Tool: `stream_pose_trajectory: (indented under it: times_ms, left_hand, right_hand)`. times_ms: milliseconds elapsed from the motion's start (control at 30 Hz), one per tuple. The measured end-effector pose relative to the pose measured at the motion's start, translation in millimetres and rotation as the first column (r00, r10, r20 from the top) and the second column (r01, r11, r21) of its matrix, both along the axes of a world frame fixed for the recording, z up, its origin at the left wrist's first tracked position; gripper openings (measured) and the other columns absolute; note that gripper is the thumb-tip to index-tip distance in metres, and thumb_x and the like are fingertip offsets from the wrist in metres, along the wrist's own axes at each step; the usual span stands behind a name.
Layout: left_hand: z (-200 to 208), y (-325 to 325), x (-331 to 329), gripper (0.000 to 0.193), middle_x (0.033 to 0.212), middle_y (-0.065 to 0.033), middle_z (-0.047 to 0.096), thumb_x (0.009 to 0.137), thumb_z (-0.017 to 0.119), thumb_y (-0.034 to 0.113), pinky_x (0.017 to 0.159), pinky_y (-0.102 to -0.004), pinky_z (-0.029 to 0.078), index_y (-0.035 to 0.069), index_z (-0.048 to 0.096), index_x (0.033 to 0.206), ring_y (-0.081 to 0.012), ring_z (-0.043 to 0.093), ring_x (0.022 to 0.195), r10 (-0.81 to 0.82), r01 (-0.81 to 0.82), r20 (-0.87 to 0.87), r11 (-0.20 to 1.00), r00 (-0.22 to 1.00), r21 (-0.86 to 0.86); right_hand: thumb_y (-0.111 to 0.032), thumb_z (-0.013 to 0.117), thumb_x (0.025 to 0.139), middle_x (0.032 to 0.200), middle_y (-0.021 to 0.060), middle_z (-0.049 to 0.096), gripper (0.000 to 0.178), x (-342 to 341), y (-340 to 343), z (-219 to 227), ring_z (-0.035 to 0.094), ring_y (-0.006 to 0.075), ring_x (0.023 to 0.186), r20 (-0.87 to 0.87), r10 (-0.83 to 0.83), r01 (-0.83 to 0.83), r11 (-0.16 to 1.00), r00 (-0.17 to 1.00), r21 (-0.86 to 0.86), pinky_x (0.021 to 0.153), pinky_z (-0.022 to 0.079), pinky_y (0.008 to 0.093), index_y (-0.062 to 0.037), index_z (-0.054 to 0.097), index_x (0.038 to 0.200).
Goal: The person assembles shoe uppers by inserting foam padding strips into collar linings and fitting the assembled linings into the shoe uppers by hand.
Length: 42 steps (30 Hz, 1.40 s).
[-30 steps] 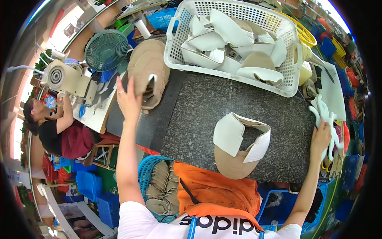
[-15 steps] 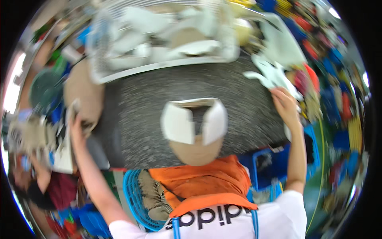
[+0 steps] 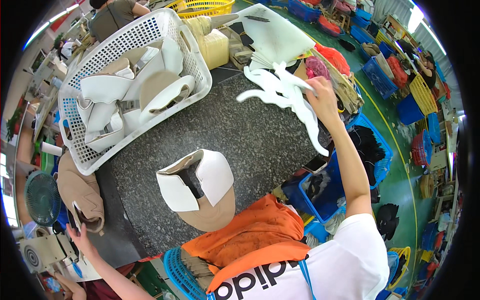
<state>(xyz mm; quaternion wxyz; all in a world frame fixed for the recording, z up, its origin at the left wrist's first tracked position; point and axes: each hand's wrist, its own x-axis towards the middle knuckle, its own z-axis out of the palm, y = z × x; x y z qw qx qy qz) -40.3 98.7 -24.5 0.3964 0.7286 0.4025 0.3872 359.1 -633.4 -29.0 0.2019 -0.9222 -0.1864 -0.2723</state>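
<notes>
White curved strips (image 3: 286, 101), overlapping | right hand (image 3: 324, 99): pinching one | left hand (image 3: 83, 242): spread near beige uppers (image 3: 80, 187)

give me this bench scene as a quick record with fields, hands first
left hand: fingers spread beside the beige stacked pieces; contact unclear
right hand: fingers at the white curved strips; firmness of grip unclear
centre piece: white-and-beige shoe upper, untouched, on the dark speckled worktop
basket: white, perforated basket holding more white and beige pieces
near edge: orange apron
far left: green fan
</notes>
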Motion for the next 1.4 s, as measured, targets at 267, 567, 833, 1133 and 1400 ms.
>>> stream_pose_trajectory:
  times_ms: [267,567,833,1133,1400]
  left_hand:
    - [89.7,-325.8,161.3,0.046,0.127,-0.0120,0.053,0.070,0.067,0.004,0.105,-0.0425,0.034,0.005,0.060,0.116,-0.0304,0.043,0.126,-0.668,0.763,-0.412,0.391,0.620,0.515]
    - [49.8,-450.7,189.7,0.057,0.135,-0.0114,0.048,0.072,0.071,0.020,0.110,-0.0529,0.021,0.019,0.056,0.126,-0.0331,0.040,0.129,-0.695,0.501,-0.297,0.106,0.655,0.859]
    - [34.0,-280.3,207.0,0.046,0.116,-0.0133,0.060,0.072,0.070,0.013,0.088,-0.0339,0.046,0.003,0.059,0.115,-0.0249,0.059,0.102,-0.774,0.858,-0.463,0.511,0.432,-0.053]
    - [25.8,-350.6,163.7,0.044,0.101,-0.0102,0.058,0.067,0.075,0.023,0.082,-0.0430,0.044,0.008,0.061,0.106,-0.0316,0.055,0.096,-0.479,0.720,-0.557,0.288,0.679,0.631]
    - [31.3,-330.0,158.6,0.028,0.084,-0.0104,0.059,0.070,0.073,0.033,0.072,-0.0403,0.046,0.006,0.063,0.070,-0.0312,0.058,0.085,-0.347,0.818,-0.743,0.306,0.572,0.487]
  right_hand:
    - [-0.020,0.054,0.089,0.091,0.0158,0.058,0.017,-25.7,40.6,66.5,0.060,0.0355,0.083,0.129,-0.111,0.090,0.984,0.986,0.157,0.070,0.046,0.0433,-0.0068,0.061,0.097]
    - [-0.013,0.054,0.088,0.094,0.0198,0.049,0.017,-135.1,115.1,70.6,0.053,0.0415,0.088,-0.292,0.576,-0.572,0.813,0.764,0.106,0.073,0.044,0.0451,-0.0034,0.051,0.102]
    - [-0.020,0.058,0.091,0.073,0.0037,0.059,0.020,-117.0,166.1,63.6,0.050,0.0075,0.056,-0.525,0.576,-0.146,0.748,0.627,0.647,0.050,0.040,0.0236,-0.0047,0.057,0.104]
    - [-0.009,0.063,0.070,0.088,0.0101,0.061,0.021,-98.2,260.7,46.2,0.059,0.0320,0.088,-0.252,0.748,-0.772,0.635,0.614,0.004,0.069,0.046,0.0438,-0.0040,0.050,0.086]
    - [-0.009,0.058,0.074,0.082,0.0105,0.063,0.011,-81.5,268.5,29.1,0.062,0.0331,0.080,-0.278,0.692,-0.715,0.698,0.666,0.025,0.066,0.046,0.0438,-0.0067,0.055,0.084]
